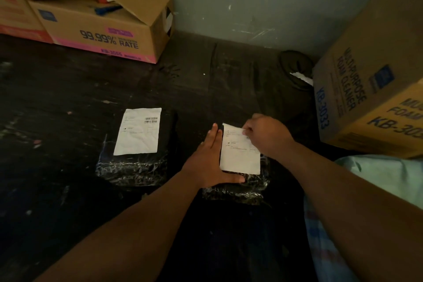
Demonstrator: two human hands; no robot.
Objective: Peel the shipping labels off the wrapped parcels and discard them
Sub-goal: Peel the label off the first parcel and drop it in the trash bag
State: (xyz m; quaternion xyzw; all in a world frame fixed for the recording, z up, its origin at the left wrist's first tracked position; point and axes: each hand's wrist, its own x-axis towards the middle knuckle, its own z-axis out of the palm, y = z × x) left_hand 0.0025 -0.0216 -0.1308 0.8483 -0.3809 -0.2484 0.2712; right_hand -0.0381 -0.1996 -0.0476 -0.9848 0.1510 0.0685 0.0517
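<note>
Two wrapped parcels lie on the dark floor. Left hand (211, 162), fingers flat and open, steadies the nearer parcel (238, 188); right hand (266, 136) pinches its thin, tearable label (239, 155) at the top corner.

- An open cardboard box (100, 34) at upper left is showing "99.99%", "RATE" and "KB-2055" on its side.
- A cardboard carton (366, 98) at right is reading "MULTIPURPOSE FOAM CLEANER" and "KB-3033".
- Two white shipping labels, the left label (137, 131) and the right label (240, 155), are carrying barcodes and print too small to read.
</note>
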